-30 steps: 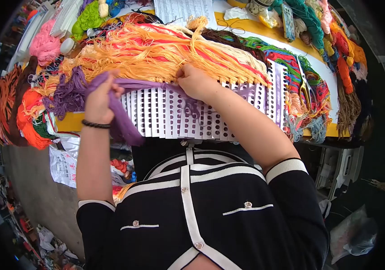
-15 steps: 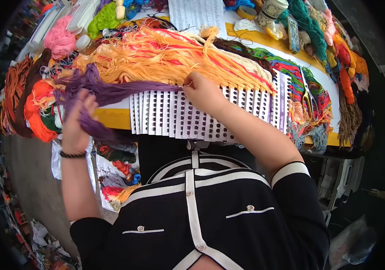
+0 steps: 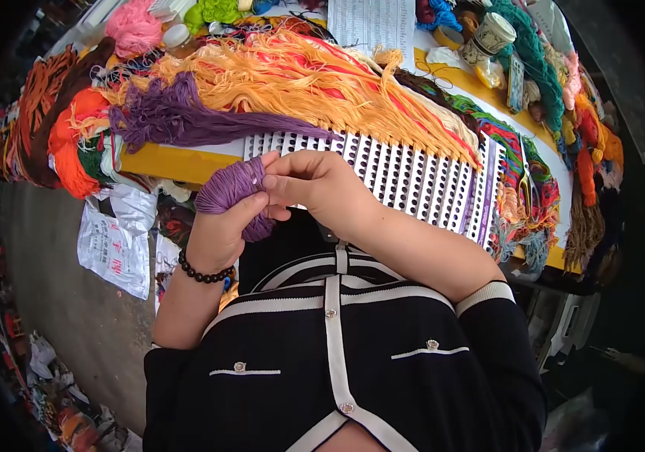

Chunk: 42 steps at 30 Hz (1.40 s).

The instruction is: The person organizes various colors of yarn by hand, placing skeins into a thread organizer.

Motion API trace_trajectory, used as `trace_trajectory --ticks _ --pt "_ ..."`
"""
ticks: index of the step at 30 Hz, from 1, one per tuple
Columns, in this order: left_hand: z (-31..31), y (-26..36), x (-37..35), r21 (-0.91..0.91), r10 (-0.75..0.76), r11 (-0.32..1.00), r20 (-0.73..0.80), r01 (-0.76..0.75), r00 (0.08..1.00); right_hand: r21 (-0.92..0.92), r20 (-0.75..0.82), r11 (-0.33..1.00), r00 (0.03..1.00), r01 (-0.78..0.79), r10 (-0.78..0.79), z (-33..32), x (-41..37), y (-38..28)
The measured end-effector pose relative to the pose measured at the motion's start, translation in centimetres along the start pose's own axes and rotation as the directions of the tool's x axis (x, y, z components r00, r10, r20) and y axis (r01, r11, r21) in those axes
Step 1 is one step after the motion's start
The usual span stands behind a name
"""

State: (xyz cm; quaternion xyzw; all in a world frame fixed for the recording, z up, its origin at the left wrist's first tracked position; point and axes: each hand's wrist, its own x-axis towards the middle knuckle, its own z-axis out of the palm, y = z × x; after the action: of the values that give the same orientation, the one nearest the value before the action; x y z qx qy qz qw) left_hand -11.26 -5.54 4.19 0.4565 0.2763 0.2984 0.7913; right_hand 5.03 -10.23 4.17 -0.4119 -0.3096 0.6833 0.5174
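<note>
A lighter purple skein of thread (image 3: 226, 188) is bunched in my left hand (image 3: 217, 239), whose fingers are wrapped round it just off the table's front edge. My right hand (image 3: 326, 188) meets it from the right, thumb and fingers pinched at the skein's edge; the strand between the fingertips is too fine to make out clearly. Behind my hands, dark purple threads (image 3: 179, 117) lie over the left end of a row of white punched cards (image 3: 390, 177). Long orange threads (image 3: 285, 83) spread across the cards' upper part.
Bundles of coloured thread (image 3: 537, 177) lie at the right, with scissors (image 3: 526, 181) among them. A printed sheet (image 3: 371, 30), a patterned cup (image 3: 488, 38) and a phone (image 3: 515, 83) are at the back. A white plastic bag (image 3: 115, 241) hangs below the left edge.
My left hand has come right and toward me with the purple skein. My right hand has left the cards and moved down to the skein. The dark purple threads stay on the table.
</note>
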Motion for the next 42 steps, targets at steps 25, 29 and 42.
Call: trace_trajectory --ticks 25,29,42 --pt "0.7 -1.1 -0.4 -0.090 0.015 0.996 -0.061 -0.020 0.998 0.026 -0.091 0.996 0.993 0.083 -0.080 0.0 -1.2 0.4" --pt "0.8 -0.8 -0.5 -0.075 0.048 0.996 -0.109 -0.056 0.993 -0.074 -0.088 0.993 0.992 0.088 -0.094 -0.4 -1.6 -0.1" --pt "1.8 -1.4 0.0 0.089 0.097 0.993 -0.273 -0.076 0.957 0.106 -0.078 0.993 0.996 0.057 -0.049 -0.3 -1.5 0.1"
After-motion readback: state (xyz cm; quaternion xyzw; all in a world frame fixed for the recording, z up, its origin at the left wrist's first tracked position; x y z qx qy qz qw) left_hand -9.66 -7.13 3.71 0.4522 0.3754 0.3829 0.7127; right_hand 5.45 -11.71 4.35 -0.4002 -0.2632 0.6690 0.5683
